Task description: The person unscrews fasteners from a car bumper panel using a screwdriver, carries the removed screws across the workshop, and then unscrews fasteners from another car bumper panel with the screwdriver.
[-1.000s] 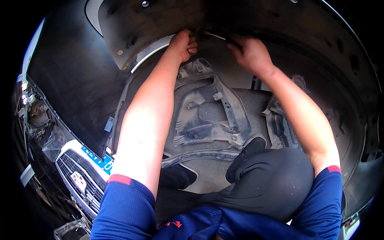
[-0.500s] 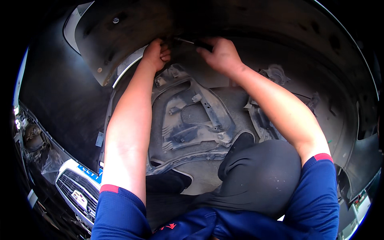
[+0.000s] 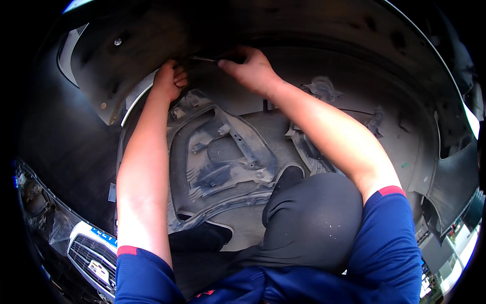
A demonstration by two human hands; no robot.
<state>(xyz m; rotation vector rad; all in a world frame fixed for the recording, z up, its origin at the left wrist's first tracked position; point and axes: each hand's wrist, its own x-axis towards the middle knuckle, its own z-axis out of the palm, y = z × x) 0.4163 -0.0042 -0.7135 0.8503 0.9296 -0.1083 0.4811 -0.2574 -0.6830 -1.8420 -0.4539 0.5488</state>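
A large black curved panel, like the inside of a car bumper cover point(image 3: 324, 30), arches in front of me. My right hand point(image 3: 251, 71) is closed around a screwdriver point(image 3: 205, 59), whose thin metal shaft points left into a dark spot on the panel. Its handle is mostly hidden by my palm and shadow. Just left of the tip, my left hand point(image 3: 170, 80) has its fingers curled against the panel's lower edge. What they hold, if anything, is hidden. Below my hands lies a dusty dark plastic frame point(image 3: 230, 147) with a central opening.
Broken dusty plastic pieces point(image 3: 309, 147) lie beyond my bent knee point(image 3: 314, 218). Another dusty scrap point(image 3: 323, 88) sits against the panel further back. At lower left stands a car front with a chrome-edged grille point(image 3: 93, 261). A round screw head point(image 3: 118, 42) shows on the panel.
The whole view has shifted, so things appear further left. The screwdriver remains in my right hand with its shaft at the same dark spot, and my left hand stays curled beside it.
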